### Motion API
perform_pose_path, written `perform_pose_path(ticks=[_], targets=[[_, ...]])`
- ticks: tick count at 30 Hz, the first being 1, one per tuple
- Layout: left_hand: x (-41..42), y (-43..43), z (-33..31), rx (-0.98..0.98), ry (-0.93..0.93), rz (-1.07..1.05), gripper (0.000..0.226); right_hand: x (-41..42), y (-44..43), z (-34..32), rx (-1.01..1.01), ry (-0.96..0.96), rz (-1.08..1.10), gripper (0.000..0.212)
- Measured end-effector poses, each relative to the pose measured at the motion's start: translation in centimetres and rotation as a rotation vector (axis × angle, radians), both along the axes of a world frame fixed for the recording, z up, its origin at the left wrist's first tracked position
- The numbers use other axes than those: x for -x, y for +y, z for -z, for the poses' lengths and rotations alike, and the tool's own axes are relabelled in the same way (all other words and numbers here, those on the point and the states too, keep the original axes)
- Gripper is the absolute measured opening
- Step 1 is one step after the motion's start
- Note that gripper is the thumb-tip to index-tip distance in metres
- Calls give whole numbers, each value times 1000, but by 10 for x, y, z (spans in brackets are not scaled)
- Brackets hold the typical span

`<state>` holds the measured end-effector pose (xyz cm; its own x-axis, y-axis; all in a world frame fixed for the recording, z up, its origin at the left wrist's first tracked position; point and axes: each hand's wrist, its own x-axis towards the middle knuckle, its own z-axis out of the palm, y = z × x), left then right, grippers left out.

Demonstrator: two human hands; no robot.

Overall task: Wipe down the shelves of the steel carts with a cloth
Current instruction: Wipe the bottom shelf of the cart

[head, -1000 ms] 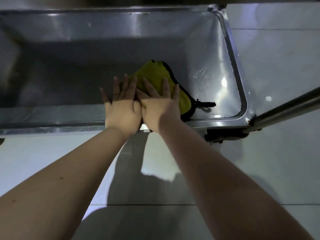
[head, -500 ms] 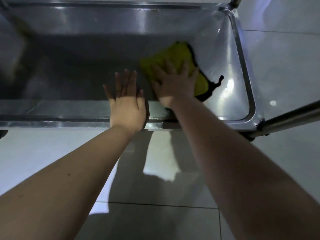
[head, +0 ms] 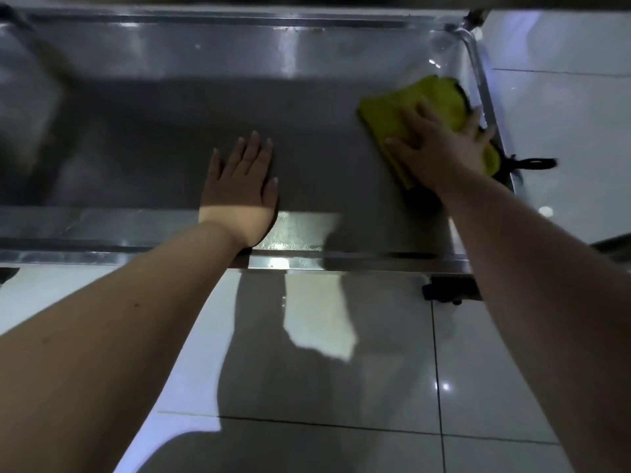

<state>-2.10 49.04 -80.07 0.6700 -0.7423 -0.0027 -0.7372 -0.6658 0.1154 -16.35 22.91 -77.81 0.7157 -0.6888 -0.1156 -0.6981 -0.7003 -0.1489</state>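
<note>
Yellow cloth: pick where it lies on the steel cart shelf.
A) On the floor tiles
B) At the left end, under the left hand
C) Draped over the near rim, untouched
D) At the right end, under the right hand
D: the yellow cloth lies flat at the right end of the shelf, with the right hand pressing on it, while the left hand rests on bare steel.
</note>
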Motion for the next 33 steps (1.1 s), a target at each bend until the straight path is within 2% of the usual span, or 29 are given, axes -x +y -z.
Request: perform_pose_path(ticks=[3,5,11,14,16,20,22,25,27,31,33], targets=[[-2,-1,-1,-16,0,7,66,2,-19,-3,-3,51,156,62],[-1,-1,-2,-8,10,5,66,-24,2,-2,10,45,197,61],[-2,0,1,47,22,-19,69,-104,135,5,47,-42,-296,53],[1,1,0,43,25,-26,68,-99,123,7,29,-56,-358,53],[1,2,0,28,15,-13,68,-84,77,10,59,-60,-275,53],[-1,0,-2,37,41,-23,70,-17,-35,3,23,-10,91,57],[-4,0,-3,51,66,-21,70,1,-50,0,30,23,172,59],[-7,0,-4,41,93,-2,62,-14,-5,2,35,7,182,58],[-11,0,-6,71,143,-15,56,-25,50,3,13,-11,78,56],[-17,1,-11,324,448,-119,56,-9,160,5,5,15,-170,55],[-17,3,-16,455,580,-183,57,7,171,3,3,-4,-228,55]])
